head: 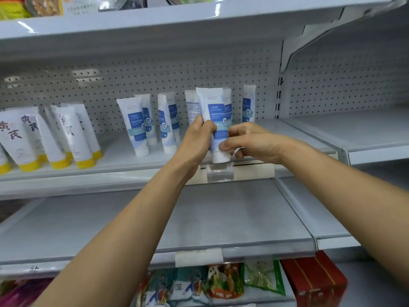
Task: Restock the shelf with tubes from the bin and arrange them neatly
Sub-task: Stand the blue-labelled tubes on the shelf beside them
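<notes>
The blue-and-white tube point(215, 120) stands cap-down, its long axis nearly upright, at the front lip of the shelf point(119, 159). The left hand point(197, 140) curls around its left side at mid-body, and the right hand point(250, 142) pinches it low, near the cap. The matching tubes point(135, 127) stand just behind, farther from both hands.

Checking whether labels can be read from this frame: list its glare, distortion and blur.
Head view: wide-angle distortion bows the top shelf, whose front edge carries glare streaks; bright patches wash the pegboard at left; the yellow-capped tubes look soft; the blue-label tube, gripped by the left hand and right hand, is sharper, its small print unreadable.
</notes>
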`<state>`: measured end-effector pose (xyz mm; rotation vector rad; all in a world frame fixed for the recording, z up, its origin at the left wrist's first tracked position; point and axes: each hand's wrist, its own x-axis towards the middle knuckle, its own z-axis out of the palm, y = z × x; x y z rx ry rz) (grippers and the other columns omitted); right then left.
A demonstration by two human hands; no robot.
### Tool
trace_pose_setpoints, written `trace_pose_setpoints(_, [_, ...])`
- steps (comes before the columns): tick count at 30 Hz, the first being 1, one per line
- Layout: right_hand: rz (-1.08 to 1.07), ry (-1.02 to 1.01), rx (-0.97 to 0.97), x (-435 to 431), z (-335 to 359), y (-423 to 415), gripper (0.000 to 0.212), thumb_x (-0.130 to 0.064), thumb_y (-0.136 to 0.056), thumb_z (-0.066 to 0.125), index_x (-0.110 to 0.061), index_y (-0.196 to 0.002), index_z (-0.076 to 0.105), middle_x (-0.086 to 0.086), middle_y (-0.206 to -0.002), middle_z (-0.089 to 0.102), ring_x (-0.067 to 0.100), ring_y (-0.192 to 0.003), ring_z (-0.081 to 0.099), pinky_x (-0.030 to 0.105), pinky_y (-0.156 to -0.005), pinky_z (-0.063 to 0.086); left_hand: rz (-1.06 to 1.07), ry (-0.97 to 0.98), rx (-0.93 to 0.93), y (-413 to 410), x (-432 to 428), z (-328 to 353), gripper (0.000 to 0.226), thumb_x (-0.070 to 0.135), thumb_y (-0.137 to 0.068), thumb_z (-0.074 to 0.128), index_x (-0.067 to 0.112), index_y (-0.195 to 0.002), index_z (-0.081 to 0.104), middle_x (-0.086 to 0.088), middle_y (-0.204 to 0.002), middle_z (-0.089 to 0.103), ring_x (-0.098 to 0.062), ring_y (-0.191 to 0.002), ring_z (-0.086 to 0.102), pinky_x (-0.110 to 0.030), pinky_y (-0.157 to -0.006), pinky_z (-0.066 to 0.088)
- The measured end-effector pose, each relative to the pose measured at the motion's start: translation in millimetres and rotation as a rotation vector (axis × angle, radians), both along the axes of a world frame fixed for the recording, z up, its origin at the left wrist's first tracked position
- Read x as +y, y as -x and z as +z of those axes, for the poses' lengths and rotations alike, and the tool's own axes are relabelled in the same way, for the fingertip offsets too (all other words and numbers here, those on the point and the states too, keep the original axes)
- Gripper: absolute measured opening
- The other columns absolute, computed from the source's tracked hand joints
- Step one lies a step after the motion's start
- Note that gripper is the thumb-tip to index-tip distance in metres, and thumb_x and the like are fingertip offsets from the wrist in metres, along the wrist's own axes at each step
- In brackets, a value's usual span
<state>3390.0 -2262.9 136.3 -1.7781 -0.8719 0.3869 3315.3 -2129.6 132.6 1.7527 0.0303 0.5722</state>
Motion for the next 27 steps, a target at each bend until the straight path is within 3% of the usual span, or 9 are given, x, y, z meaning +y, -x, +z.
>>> trace_pose_setpoints(4, [-0.205, 0.029, -0.109, -14.3, -1.7, -15.9, 0.035, -0.015, -0.077, 0.076, -0.011, -0.109, 0.064, 0.006, -0.092, 0.066, 0.013, -0.069, 0.056, 0.026, -0.059, 0.043, 0.005, -0.281, 0.047, -5.7, 8.0, -4.3, 0.028, 0.027, -0.099, 0.045, 0.018, -0.123, 0.057, 0.005, -0.119, 0.062, -0.010, -0.109, 0.057, -0.023, -0.085, 0.044])
trace_pose_setpoints(7, [-0.379, 0.013, -0.200, -21.0, -0.2, -27.7, 0.033, -0.017, -0.077, 0.078, -0.016, -0.105, 0.061, 0.002, -0.096, 0.068, 0.012, -0.077, 0.062, 0.022, -0.063, 0.045, 0.129, -0.585, 0.045, -9.9, 19.2, -12.2, 0.034, 0.032, -0.096, 0.052, 0.019, -0.126, 0.057, 0.003, -0.122, 0.064, -0.012, -0.110, 0.058, -0.030, -0.096, 0.046])
trace_pose_setpoints(11, [-0.520, 0.067, -0.302, -23.3, -1.3, -43.5, 0.039, -0.020, -0.076, 0.079, -0.017, -0.108, 0.058, 0.000, -0.103, 0.066, 0.017, -0.092, 0.064, 0.034, -0.083, 0.051, 0.281, -0.894, 0.065, -14.4, 25.3, -16.0, 0.034, 0.034, -0.093, 0.054, 0.022, -0.125, 0.057, 0.004, -0.121, 0.064, -0.016, -0.107, 0.059, -0.034, -0.089, 0.050])
trace_pose_setpoints(17, [-0.619, 0.142, -0.361, -16.7, -7.0, -66.8, 0.049, -0.020, -0.074, 0.080, -0.010, -0.117, 0.058, 0.007, -0.113, 0.067, 0.024, -0.100, 0.064, 0.040, -0.089, 0.052, 0.358, -1.017, 0.086, -21.8, 28.0, -12.9, 0.036, 0.036, -0.094, 0.053, 0.023, -0.128, 0.056, 0.004, -0.124, 0.063, -0.015, -0.108, 0.059, -0.030, -0.082, 0.045])
trace_pose_setpoints(27, [-0.672, 0.142, -0.370, -13.6, -14.1, -80.3, 0.049, -0.017, -0.074, 0.081, -0.011, -0.116, 0.057, 0.009, -0.117, 0.066, 0.024, -0.101, 0.062, 0.031, -0.083, 0.048, 0.355, -1.034, 0.113, -27.4, 36.2, -15.0, 0.035, 0.037, -0.095, 0.053, 0.023, -0.126, 0.057, 0.003, -0.124, 0.064, -0.016, -0.106, 0.060, -0.033, -0.086, 0.049])
